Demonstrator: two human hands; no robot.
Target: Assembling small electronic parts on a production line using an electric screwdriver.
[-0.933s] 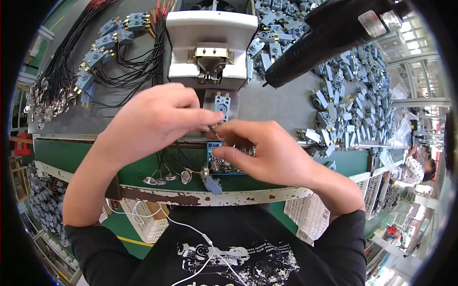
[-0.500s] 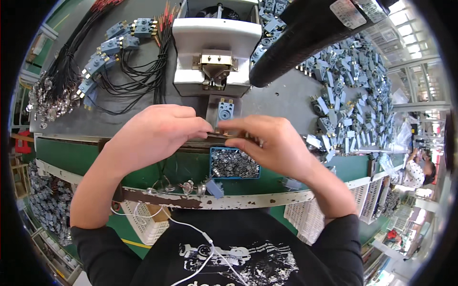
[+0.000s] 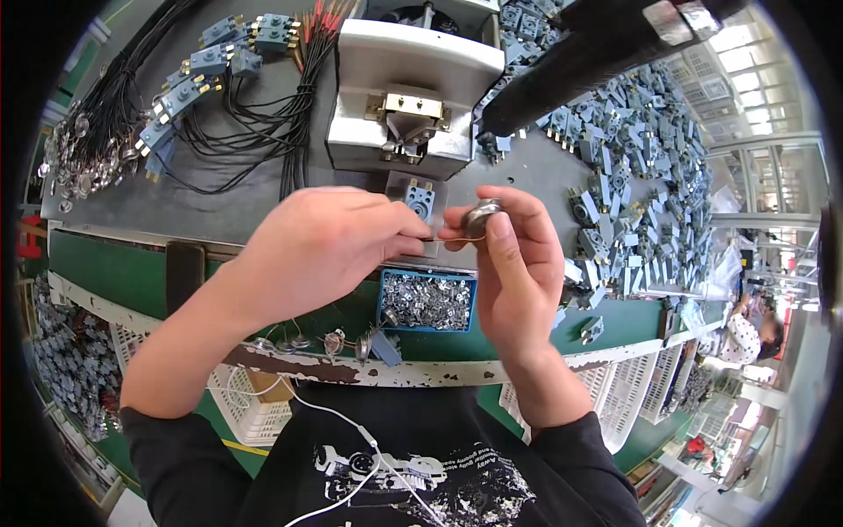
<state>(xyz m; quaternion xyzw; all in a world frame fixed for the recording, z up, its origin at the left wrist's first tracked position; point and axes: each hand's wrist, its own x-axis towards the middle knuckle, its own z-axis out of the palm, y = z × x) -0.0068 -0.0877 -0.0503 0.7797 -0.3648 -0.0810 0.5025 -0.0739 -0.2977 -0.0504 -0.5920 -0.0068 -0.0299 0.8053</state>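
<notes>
My right hand (image 3: 518, 272) is closed on a round, shiny metal part (image 3: 480, 216), held between thumb and fingers with the palm turned inward. A thin copper-coloured wire (image 3: 457, 239) runs from beside that part toward my left hand (image 3: 329, 241), whose thumb and fingertips pinch its other end; the tip is mostly hidden. Just beyond my fingers, a blue-grey switch-like block (image 3: 420, 200) with brass terminals rests on a metal plate (image 3: 397, 184) before the bench press (image 3: 413, 110). Below my hands is a blue tray (image 3: 384, 307) of small metal clips (image 3: 430, 301).
Blue-grey blocks (image 3: 632, 176) are heaped at the right. Black wire bundles (image 3: 281, 114) and wired blocks (image 3: 206, 61) lie at the left. A thick black tube (image 3: 562, 83) slants over the bench. Several round metal parts (image 3: 334, 342) lie along the near ledge (image 3: 439, 373).
My right hand has turned from palm-down to palm-inward, bringing the round metal part into sight. The copper-coloured wire now shows between my hands. The whole view has shifted slightly.
</notes>
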